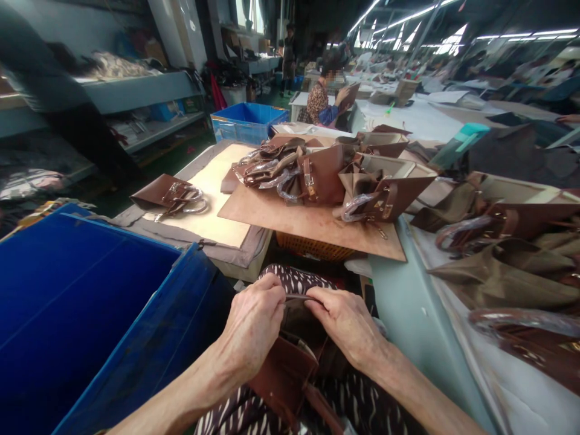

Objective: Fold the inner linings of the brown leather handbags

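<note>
A brown handbag (285,371) rests on my lap over patterned clothing, its olive lining partly showing. My left hand (260,317) is closed on the bag's far edge, with the fingers curled over it. To its right, my right hand (342,320) pinches the same edge between thumb and fingers. A short stretch of the edge shows between the two hands. The bag's handle hangs toward me at the bottom of the view. My forearms hide parts of the bag's sides.
At left stands a large blue bin (90,290). Ahead, several brown bags lie on a brown board (290,214); one bag (165,196) sits on a pale sheet. More bags fill the table (435,326) at right. A seated person (319,99) works beyond; another stands farther back.
</note>
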Available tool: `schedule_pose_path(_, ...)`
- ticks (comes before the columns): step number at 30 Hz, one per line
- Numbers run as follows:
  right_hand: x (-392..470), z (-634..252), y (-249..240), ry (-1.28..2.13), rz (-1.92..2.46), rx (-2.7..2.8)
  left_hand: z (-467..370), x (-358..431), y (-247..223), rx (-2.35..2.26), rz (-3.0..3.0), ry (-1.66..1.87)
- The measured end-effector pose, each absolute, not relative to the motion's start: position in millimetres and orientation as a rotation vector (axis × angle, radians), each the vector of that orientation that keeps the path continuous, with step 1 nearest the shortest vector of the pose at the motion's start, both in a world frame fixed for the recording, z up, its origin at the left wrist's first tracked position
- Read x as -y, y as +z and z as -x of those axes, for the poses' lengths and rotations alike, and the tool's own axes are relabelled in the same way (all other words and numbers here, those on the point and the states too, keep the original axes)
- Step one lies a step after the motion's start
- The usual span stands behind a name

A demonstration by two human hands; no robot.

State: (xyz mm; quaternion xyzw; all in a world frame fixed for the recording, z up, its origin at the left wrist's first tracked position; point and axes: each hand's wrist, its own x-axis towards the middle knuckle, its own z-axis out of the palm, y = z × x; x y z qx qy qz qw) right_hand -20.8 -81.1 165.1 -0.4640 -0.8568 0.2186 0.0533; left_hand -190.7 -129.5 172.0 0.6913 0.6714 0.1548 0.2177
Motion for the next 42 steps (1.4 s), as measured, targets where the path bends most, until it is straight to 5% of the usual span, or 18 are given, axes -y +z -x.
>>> schedule_pose_path(23,84.3,39.0,168.6,0.475,1.421,2.707,189.1,127.7,166.9,-1.890,-1.926,0.357)
schedule_pose_path(32,79.8,53.0,176.9,0.714,1.373,2.680,227.0,134.5,197.0,-1.928,-1.825,0.374)
schedule_pose_path(42,77.3,50.2,180.1,0.741,1.380,2.708,257.1,138.7,176.6,-1.438,-1.371,0.423)
